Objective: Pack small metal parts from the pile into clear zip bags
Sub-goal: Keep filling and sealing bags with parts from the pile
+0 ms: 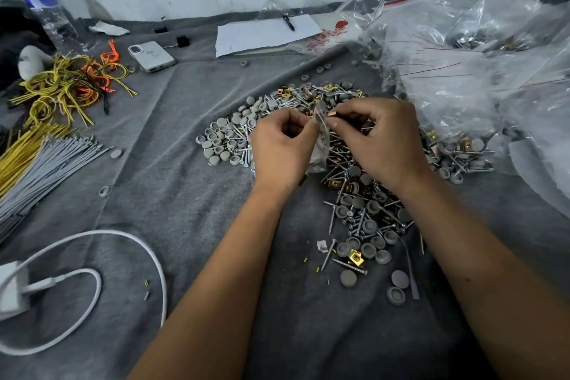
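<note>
Above the pile (pixel 345 163) on the desk, the left hand (pixel 282 148) pinches the limp, slippery zip bag (pixel 320 136) near its mouth while the right hand (pixel 379 139) pinches 1 light, rigid copper-coloured part (pixel 332 114), best held by its edges.

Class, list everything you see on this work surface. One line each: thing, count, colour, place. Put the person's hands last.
pile of parts: one, grey caps, silver screws, gold clips, centre
small zip bag: one, clear, held between the hands
copper part: one, at the right fingertips, by the bag mouth
heap of bags: many, clear with red seals, right
paper: one sheet, white, back centre
pen: one, dark, on the paper
phone: one, white, back left
water bottle: one, clear with blue label, far left
loose ties: many, yellow and orange, left
bundled ties: many, grey and yellow, left edge
charger cable: one, white, front left
cloth: one, grey, covering the surface
left hand: pinches the bag
right hand: pinches the copper part
</note>
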Action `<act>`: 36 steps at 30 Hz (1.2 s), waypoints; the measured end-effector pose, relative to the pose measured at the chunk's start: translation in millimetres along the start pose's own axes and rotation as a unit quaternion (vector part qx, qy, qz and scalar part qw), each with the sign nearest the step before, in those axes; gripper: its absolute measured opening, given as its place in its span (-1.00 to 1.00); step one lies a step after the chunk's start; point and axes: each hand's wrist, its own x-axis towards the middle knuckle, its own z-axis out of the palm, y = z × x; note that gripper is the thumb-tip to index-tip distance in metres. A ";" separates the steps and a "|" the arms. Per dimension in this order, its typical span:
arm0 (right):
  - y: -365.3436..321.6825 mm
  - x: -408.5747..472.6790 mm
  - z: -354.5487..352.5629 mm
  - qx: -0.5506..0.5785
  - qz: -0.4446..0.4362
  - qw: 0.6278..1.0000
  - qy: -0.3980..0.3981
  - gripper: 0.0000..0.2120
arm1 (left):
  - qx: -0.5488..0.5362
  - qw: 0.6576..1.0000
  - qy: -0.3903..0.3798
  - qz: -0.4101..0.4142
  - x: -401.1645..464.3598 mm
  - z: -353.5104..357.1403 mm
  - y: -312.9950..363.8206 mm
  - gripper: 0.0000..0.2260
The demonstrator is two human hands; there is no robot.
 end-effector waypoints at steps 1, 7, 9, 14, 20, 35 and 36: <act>1.1 0.1 0.7 -0.003 0.007 1.000 -0.003 -0.88 | -0.005 1.000 0.001 0.001 -0.2 -0.6 0.1 -0.85; 15.3 2.3 0.1 -0.074 0.086 0.991 -0.071 -0.79 | -0.031 0.999 0.030 -0.014 3.4 -5.0 -1.8 -0.85; 17.2 2.1 -0.2 -0.079 0.105 0.988 -0.080 -0.78 | -0.036 0.999 0.032 -0.016 4.2 -5.9 -1.9 -0.85; 9.1 3.3 -4.3 0.010 0.120 0.993 0.002 -0.86 | -0.009 1.000 0.005 0.000 0.9 -3.4 -0.2 -0.83; -3.7 -0.7 -2.6 0.077 0.031 0.996 -0.036 -0.82 | -0.023 0.999 -0.019 0.012 0.3 -1.4 0.1 -0.81; -0.7 0.2 -5.1 0.002 -0.055 0.996 -0.075 -0.82 | -0.140 0.987 -0.060 -0.050 0.4 -3.3 2.6 -0.80; -0.4 0.6 -5.0 -0.010 -0.057 0.995 -0.082 -0.82 | -0.141 0.987 -0.060 -0.049 0.5 -3.3 2.4 -0.80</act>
